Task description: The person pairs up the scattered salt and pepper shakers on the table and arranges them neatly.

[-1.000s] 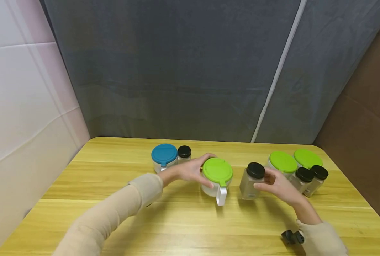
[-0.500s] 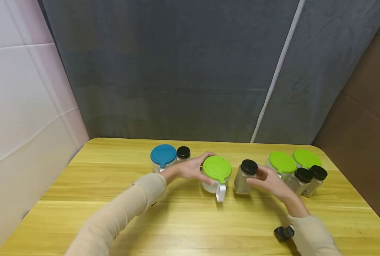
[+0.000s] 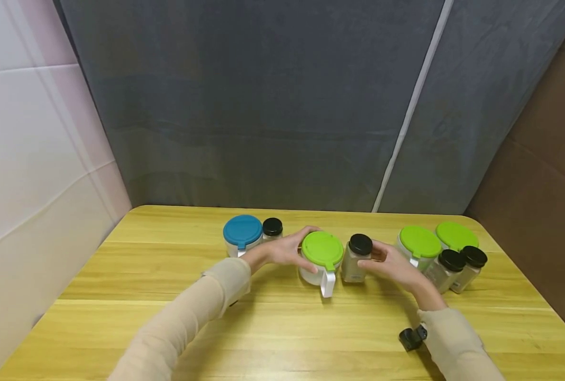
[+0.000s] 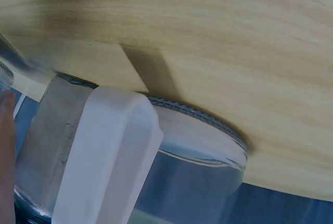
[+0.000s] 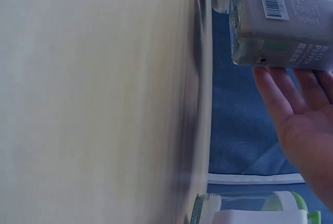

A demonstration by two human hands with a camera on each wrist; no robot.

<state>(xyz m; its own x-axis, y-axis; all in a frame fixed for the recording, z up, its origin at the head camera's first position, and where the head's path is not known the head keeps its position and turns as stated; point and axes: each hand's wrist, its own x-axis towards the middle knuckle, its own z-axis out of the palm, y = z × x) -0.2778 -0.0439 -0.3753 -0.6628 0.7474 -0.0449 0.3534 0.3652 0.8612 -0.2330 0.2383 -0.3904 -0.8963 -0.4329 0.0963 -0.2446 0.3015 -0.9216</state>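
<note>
Around the side of a glass seasoning jar with a green lid (image 3: 322, 248) and white handle (image 3: 327, 284), my left hand (image 3: 287, 251) spreads its thumb and fingers in a grip. My right hand (image 3: 394, 265) pinches a black-capped pepper jar (image 3: 355, 268) from its right side. The pepper jar stands upright close beside the green-lidded jar. In the right wrist view, its printed label with a barcode (image 5: 274, 4) shows, and its base looks slightly above the table. The left wrist view has the white handle (image 4: 112, 151) in front, partly covering both jars.
A blue-lidded jar (image 3: 243, 230) and a black-capped jar (image 3: 272, 227) stand at the back left. On the right are two green-lidded jars (image 3: 419, 242) and two black-capped jars (image 3: 452, 261). A grey curtain (image 3: 263, 106) hangs behind the wooden table (image 3: 282, 333).
My right hand has carried the pepper jar leftward and slightly back, up beside the green-lidded jar. The left hand keeps its grip; its jar has barely shifted.
</note>
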